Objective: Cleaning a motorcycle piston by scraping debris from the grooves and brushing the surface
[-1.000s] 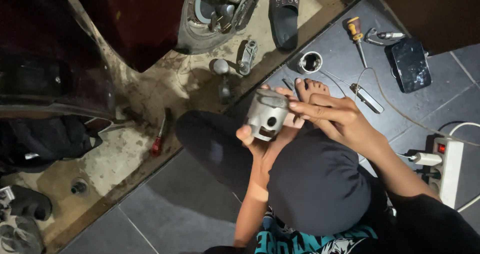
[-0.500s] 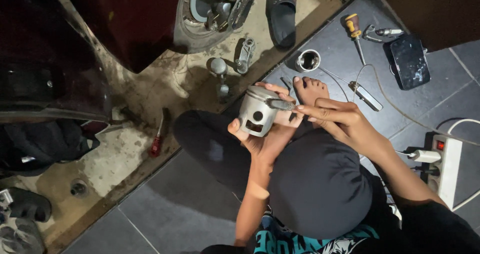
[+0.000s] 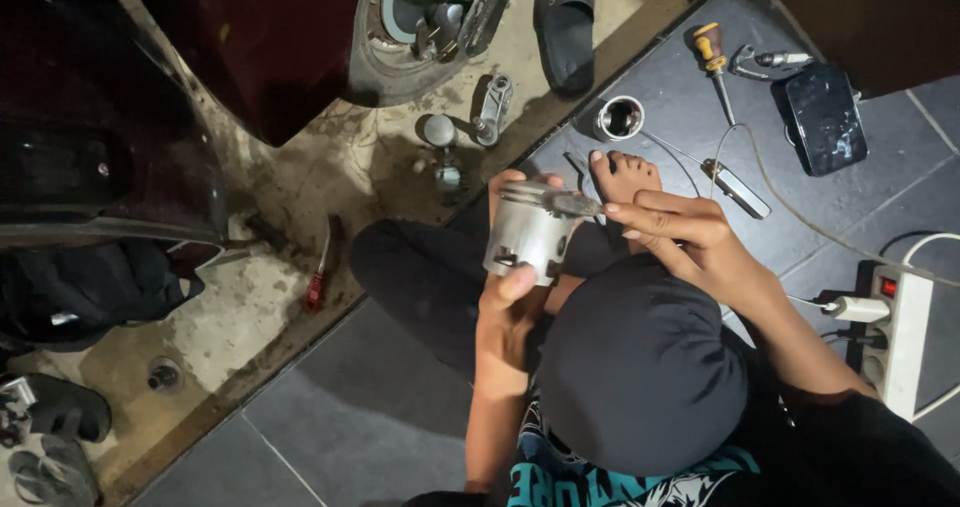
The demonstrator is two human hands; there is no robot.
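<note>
— Moved at all? 
— Barely: the metal piston [image 3: 530, 232] has shifted slightly left of the bare foot [image 3: 622, 177].
— What's nearby?
— A metal ring [image 3: 620, 118] and screwdriver [image 3: 712, 55] beyond the foot, a phone [image 3: 824, 118] further right.
— The grip?
— Left hand [image 3: 510, 312] wraps the piston from below, thumb across its side; right hand [image 3: 668, 225] pinches a small tool [image 3: 573, 204] against its top rim.

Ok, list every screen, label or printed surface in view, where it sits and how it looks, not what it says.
Phone: upper right on the dark tiles, black rectangle, screen dark.
Sandal: top centre on the concrete, black, pale lettering on its strap.
Shirt print: bottom centre, teal lettering on black.
Power strip: right edge, white, red switch.
</note>
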